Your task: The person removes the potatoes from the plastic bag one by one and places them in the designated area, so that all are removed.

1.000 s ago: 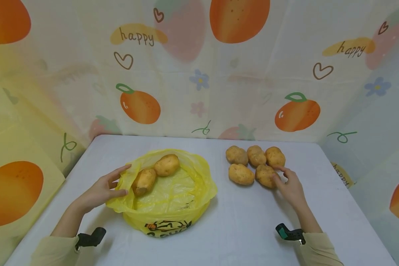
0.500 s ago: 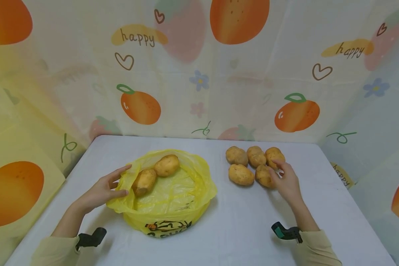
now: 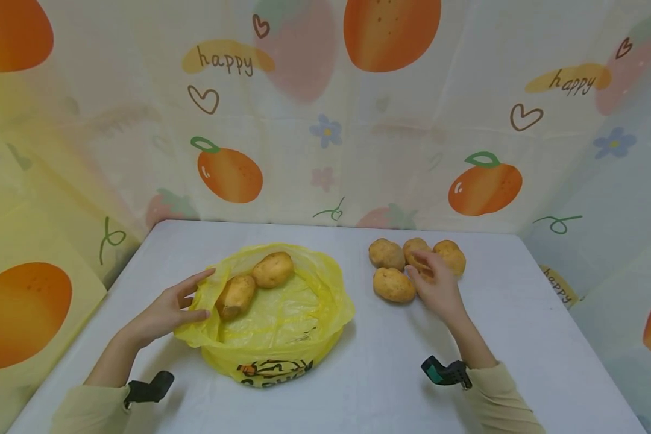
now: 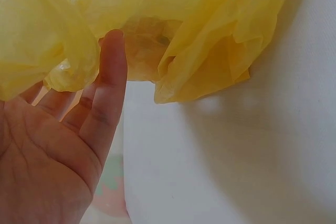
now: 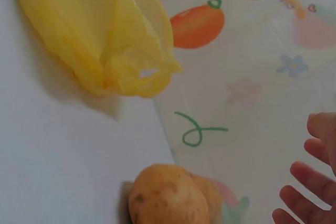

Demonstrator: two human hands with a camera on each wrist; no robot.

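Hands (image 3: 160,312) (image 3: 439,288) stretch forward, left touching the bag (image 3: 273,357), right over loose potatoes (image 3: 393,285).

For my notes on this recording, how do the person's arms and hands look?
The left hand and right hand are bare, no glove or ring visible. The left sleeve and right sleeve are plain beige. The left wrist device is black and angled; the right wrist device is similar, with a green patch.

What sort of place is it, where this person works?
Probably a small indoor filming booth: a white-topped table, fruit-printed sheets close behind it and along both sides, and wrist-worn black devices.
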